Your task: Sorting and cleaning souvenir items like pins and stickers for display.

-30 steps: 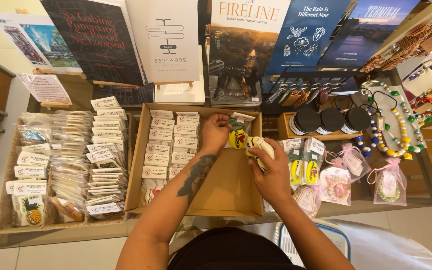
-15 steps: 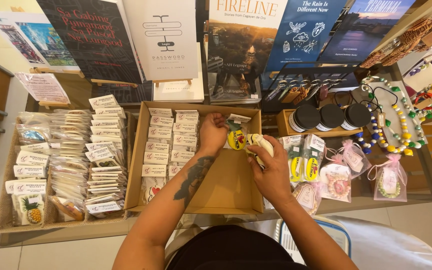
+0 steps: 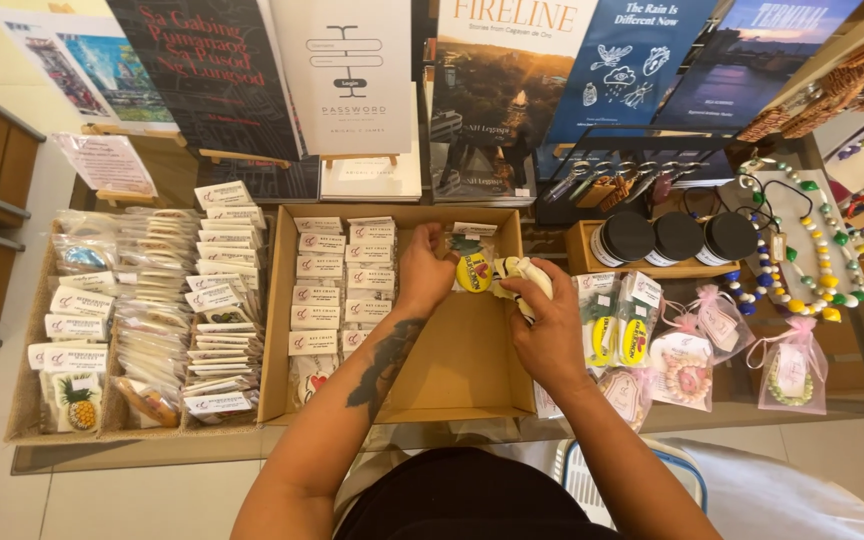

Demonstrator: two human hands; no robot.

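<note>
Hands meet over the open cardboard box (image 3: 452, 375) on the counter (image 3: 852, 395). The left hand (image 3: 425, 270), on a forearm with a dark tattoo, reaches into the box's far right corner, and its fingers pinch a small packet with a round yellow charm (image 3: 473, 270) that stands against the back wall of the box. The right hand (image 3: 550, 325) sits just beside it, over the box's right wall, with its grip closed around a small bundle of pale packets (image 3: 520, 278) (the ends stick out past the fingers toward the yellow charm). The two held things are almost touching.

Rows of small carded packets (image 3: 327, 280) stand upright in the left half of the box, while the right half shows bare cardboard floor. To the left, a shallow tray (image 3: 24, 400) holds many more clear packets (image 3: 167, 310). To the right of the hands stand yellow-and-white packaged items (image 3: 617, 325), pink mesh gift bags (image 3: 792, 365), three black-lidded jars (image 3: 677, 238) in a wooden holder, and beaded necklaces (image 3: 812, 250). Books (image 3: 507, 90) stand upright along the back of the display.
</note>
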